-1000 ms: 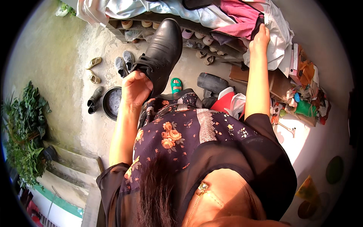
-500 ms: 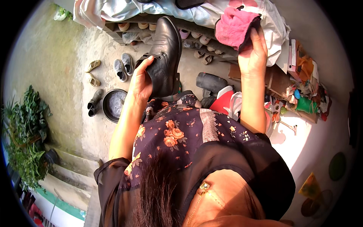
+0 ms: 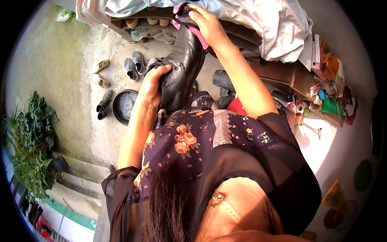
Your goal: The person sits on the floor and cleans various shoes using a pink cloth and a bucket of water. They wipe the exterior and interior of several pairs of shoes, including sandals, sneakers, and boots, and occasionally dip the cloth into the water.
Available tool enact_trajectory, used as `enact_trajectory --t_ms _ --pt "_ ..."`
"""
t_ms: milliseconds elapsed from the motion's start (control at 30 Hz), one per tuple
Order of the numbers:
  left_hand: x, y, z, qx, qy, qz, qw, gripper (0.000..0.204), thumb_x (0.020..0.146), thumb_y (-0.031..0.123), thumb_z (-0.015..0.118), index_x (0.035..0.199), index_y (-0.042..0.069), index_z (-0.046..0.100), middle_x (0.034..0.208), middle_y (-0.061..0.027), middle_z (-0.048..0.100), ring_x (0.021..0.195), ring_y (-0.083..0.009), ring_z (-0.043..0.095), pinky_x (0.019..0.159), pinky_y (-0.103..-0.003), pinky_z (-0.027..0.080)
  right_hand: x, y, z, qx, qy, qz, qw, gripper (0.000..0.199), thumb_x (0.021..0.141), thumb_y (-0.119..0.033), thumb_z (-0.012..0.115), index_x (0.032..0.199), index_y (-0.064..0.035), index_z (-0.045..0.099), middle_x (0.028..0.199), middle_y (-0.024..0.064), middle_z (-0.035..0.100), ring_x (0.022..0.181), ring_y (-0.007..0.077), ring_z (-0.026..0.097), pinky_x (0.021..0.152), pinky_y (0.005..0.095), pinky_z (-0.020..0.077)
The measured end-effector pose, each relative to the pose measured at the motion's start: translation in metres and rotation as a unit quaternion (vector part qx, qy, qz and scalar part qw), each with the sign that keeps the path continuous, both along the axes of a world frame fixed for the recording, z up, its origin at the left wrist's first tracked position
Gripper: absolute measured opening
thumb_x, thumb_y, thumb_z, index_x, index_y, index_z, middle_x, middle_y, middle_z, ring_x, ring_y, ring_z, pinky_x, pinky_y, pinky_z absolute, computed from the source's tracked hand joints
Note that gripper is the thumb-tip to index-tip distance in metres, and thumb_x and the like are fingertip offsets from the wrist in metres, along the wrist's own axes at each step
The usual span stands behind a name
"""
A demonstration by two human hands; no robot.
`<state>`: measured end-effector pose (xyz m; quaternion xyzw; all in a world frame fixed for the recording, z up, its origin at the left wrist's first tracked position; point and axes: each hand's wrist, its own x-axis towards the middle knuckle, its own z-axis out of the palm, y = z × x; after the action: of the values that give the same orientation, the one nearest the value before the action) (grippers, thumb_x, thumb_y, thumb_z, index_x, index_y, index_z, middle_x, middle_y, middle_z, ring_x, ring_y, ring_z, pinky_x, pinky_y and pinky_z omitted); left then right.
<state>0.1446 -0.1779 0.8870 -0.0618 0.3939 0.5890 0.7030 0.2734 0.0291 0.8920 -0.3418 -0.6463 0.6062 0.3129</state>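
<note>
A black leather ankle boot [image 3: 182,66] is held up in front of me, its toe pointing away. My left hand [image 3: 152,86] is closed round the boot's ankle opening, with the thumb on the side by the laces. Over the toe, my right hand [image 3: 209,28] presses a pink cloth with dark edging [image 3: 183,17]. The cloth is bunched under my fingers and wraps the toe tip, hiding it. Part of the pink side shows along the boot's right edge.
Beyond the boot stands a low shoe rack [image 3: 139,30] under a pale cloth cover [image 3: 278,28]. Grey sneakers [image 3: 134,65], a black basin of water [image 3: 125,105] and dark boots [image 3: 104,104] are on the floor at left. A cluttered pile [image 3: 330,92] lies to the right.
My right hand has brought the pink cloth leftward from beside the boot onto its toe. The left hand keeps its hold on the boot, nearly in place.
</note>
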Motion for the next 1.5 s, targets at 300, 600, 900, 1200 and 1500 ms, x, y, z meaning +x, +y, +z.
enact_trajectory --t_ms 300,600,900,1200,1500 --pt "-0.003 0.012 0.048 -0.010 0.187 -0.106 0.977 0.027 0.090 0.019 0.063 0.103 -0.005 0.063 0.093 -0.0100 0.068 0.078 -0.0173 0.067 0.070 -0.031 0.056 0.037 -0.094 -0.007 0.194 -0.015 -0.105 0.975 0.047 0.102 -0.009 0.046 0.148 -0.0045 0.033 0.140 0.0178 0.048 0.131 0.0278 0.046 0.110 0.0349 0.0343" --pt "0.002 0.007 0.056 -0.005 0.560 -0.403 0.724 0.035 0.087 0.025 0.065 0.105 -0.005 0.064 0.084 -0.0124 0.065 0.079 -0.0159 0.061 0.071 -0.030 0.049 0.030 0.029 0.011 0.125 -0.229 0.204 0.944 0.035 0.090 -0.006 0.050 0.122 -0.0064 0.063 0.106 0.0021 0.067 0.093 0.0097 0.056 0.089 0.0238 0.0439" --pt "0.021 -0.008 0.041 0.261 0.864 -0.430 -0.019 0.030 0.082 0.020 0.052 0.106 0.004 0.061 0.101 -0.0152 0.063 0.094 -0.0304 0.062 0.084 -0.047 0.051 -0.007 -0.056 0.014 0.169 -0.187 0.353 0.901 0.028 0.090 -0.008 0.053 0.116 -0.0073 0.061 0.105 0.0134 0.069 0.097 0.0274 0.066 0.088 0.0361 0.0496" --pt "-0.008 -0.022 -0.009 0.195 0.866 -0.306 0.343 0.035 0.091 0.029 0.055 0.123 0.014 0.058 0.124 -0.0120 0.060 0.114 -0.0322 0.056 0.096 -0.044 0.044 0.056 -0.043 0.034 0.113 -0.204 0.274 0.933 0.029 0.091 -0.003 0.057 0.119 -0.0082 0.063 0.106 0.0052 0.069 0.096 0.0140 0.064 0.089 0.0293 0.0494" --pt "-0.017 -0.018 0.025 0.208 0.839 -0.334 0.376 0.034 0.085 0.024 0.061 0.119 0.016 0.061 0.119 -0.0109 0.064 0.109 -0.0324 0.059 0.095 -0.045 0.044 0.024 -0.050 0.015 0.175 -0.142 0.297 0.928 0.025 0.086 -0.015 0.065 0.109 -0.0056 0.062 0.103 0.0118 0.066 0.099 0.0284 0.064 0.088 0.0367 0.0489"
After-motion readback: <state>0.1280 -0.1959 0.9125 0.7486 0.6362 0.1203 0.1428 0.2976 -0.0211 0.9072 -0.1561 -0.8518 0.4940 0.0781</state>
